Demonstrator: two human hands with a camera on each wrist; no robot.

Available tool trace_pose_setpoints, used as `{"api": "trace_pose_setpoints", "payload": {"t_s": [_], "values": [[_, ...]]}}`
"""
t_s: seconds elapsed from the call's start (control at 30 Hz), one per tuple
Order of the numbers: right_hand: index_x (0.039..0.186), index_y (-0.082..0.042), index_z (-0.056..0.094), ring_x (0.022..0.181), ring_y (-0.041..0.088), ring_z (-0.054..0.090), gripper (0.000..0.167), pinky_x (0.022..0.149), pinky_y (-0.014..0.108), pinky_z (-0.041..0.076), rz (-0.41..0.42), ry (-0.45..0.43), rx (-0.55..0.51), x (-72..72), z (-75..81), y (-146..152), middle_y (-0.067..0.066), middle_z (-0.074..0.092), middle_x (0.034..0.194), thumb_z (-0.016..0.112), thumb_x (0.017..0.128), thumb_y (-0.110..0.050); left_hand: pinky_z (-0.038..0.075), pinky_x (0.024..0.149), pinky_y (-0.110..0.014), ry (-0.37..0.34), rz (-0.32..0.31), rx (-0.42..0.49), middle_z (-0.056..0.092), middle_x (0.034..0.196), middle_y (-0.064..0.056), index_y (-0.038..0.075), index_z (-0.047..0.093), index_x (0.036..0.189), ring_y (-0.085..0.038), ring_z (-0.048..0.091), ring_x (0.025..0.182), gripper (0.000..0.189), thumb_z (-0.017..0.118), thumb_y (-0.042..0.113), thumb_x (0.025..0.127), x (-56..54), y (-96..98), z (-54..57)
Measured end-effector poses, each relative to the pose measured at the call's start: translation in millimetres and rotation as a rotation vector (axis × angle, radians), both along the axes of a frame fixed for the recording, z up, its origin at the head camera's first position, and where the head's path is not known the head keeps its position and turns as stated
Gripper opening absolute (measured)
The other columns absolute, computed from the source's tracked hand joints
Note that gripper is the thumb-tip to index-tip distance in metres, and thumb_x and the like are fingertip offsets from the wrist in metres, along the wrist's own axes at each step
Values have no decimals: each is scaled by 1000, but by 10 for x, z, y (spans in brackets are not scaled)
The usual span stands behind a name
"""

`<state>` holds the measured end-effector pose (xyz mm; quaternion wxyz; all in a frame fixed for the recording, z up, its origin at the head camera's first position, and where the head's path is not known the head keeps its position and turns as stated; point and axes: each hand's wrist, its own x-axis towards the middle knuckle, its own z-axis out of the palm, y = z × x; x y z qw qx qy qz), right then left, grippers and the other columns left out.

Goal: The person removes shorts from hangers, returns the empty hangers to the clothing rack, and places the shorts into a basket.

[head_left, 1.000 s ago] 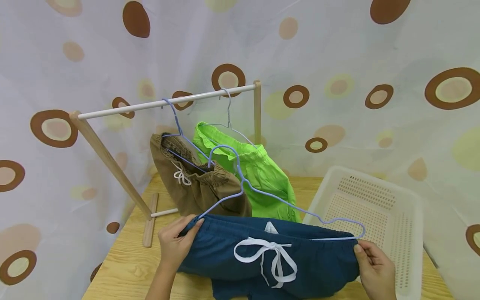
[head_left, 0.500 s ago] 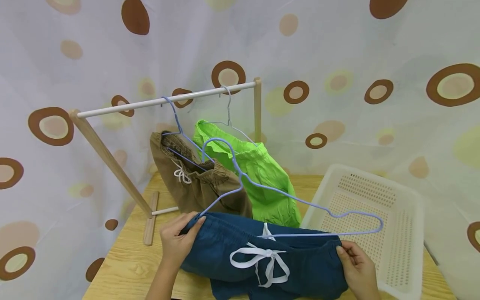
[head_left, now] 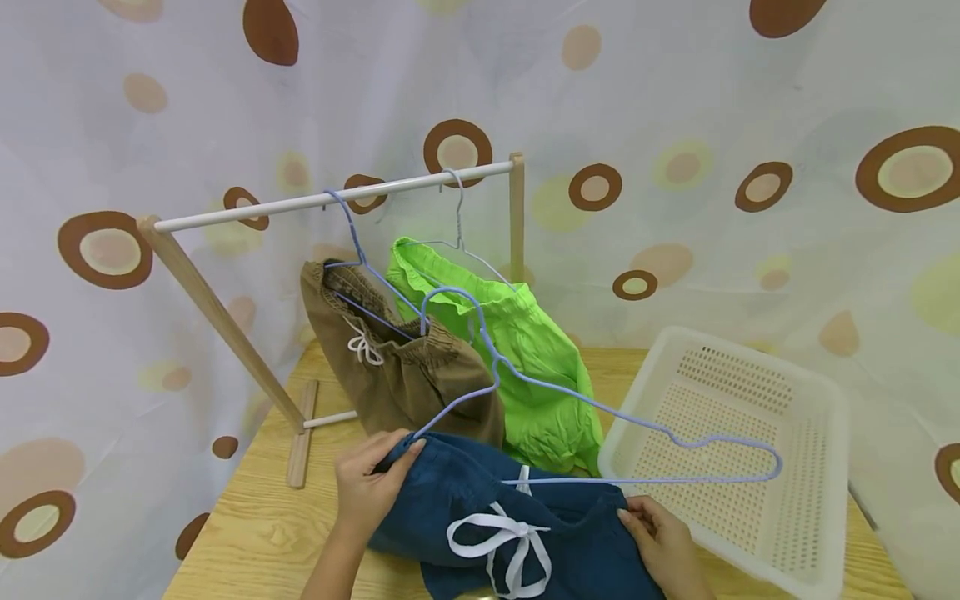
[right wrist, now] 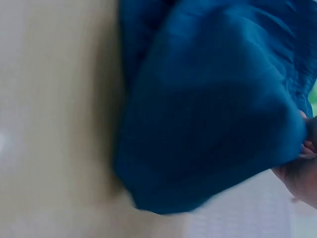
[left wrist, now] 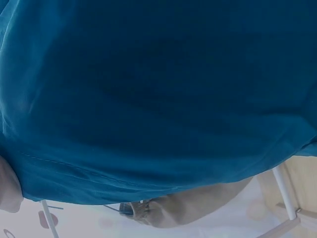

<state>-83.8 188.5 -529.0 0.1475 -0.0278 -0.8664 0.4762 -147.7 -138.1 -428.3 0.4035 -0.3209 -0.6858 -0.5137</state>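
Observation:
Dark blue shorts (head_left: 592, 546) with a white drawstring bow (head_left: 517, 529) are held up at the waistband above the table's front. The left hand (head_left: 367, 483) pinches the waistband's left end, where one arm of a lavender hanger (head_left: 566, 386) goes into the waist. At the waistband's other end, the right hand (head_left: 663, 542) pinches the cloth between thumb and fingers. The hanger's right end sticks out past the waistband, above the right hand, and its hook points up. Blue cloth (left wrist: 158, 99) fills most of the left wrist view. In the right wrist view, the shorts (right wrist: 213, 119) hang beside the right hand (right wrist: 299, 181).
Behind the shorts stands a rack with a white rail (head_left: 247, 214) and wooden posts. Brown shorts (head_left: 390, 383) and bright green shorts (head_left: 532, 367) hang from it on hangers. A white perforated basket (head_left: 817, 492) sits on the wooden table (head_left: 240, 517) at the right.
The right hand has moved left with its end of the waistband, so the hanger's right end, at first at the waistband's edge, now protrudes well beyond it. The left hand has shifted slightly right.

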Motion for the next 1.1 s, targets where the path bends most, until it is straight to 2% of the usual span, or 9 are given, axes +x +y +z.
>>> {"api": "trace_pose_setpoints", "payload": {"t_s": [0.2,0.3,0.43,0.53,0.7,0.8,0.9,1.0,1.1], "values": [[78,4,61,60,-8,46,5,51,18,43,58,16,-2,-57,-221,-137,1,61,66,66,79,3,50,61,-14,3,-35,-13,64,66,-16,-6,68,79,-13,61,61,11,71,4,79,-2,48,-20],[77,4,62,59,-7,47,5,52,18,44,55,-14,21,-95,-285,-180,4,62,65,67,77,3,50,60,-15,2,-48,-24,64,66,-16,-6,68,79,-15,61,59,13,71,6,80,-1,64,-32],[81,3,63,61,0,53,7,55,20,46,47,-168,63,-141,-293,-225,5,64,69,66,82,-3,49,56,-16,-1,-60,-37,64,65,-15,-6,68,79,-16,60,57,9,72,2,78,0,78,-52],[80,1,64,59,2,53,9,55,19,46,36,-227,95,-154,-294,-255,4,63,69,67,82,-7,49,56,-16,-9,-61,-45,64,65,-14,-5,69,79,-15,60,57,7,73,-3,74,3,86,-74],[82,0,62,55,-3,45,13,53,17,42,21,-201,89,-147,-279,-248,0,58,67,71,79,-8,50,57,-15,-7,-55,-56,64,64,-14,-5,69,79,-16,61,57,8,73,-3,73,10,87,-89],[88,2,64,57,-5,47,11,52,16,43,9,-94,10,-123,-200,-172,-2,60,69,68,81,-5,50,57,-15,-5,-52,-64,64,64,-13,-5,69,79,-16,60,56,7,74,-1,74,13,77,-91],[92,2,64,59,-3,56,9,51,18,48,67,47,-179,-70,-79,-24,-7,65,72,61,84,4,50,57,-15,-8,-52,-74,65,64,-13,-4,69,79,-15,61,56,8,74,-3,73,14,65,-90],[98,-2,64,66,3,64,19,55,20,53,218,127,-419,-13,81,196,-9,69,79,49,91,7,50,57,-15,-11,-62,-77,65,65,-13,-4,69,80,-13,61,57,7,73,-3,74,15,50,-86],[110,-2,60,82,11,68,35,68,22,55,448,212,-656,13,260,457,0,70,96,30,97,8,50,58,-14,-13,-74,-76,65,65,-13,-4,69,80,-12,61,58,6,72,-1,76,16,35,-82]]}}
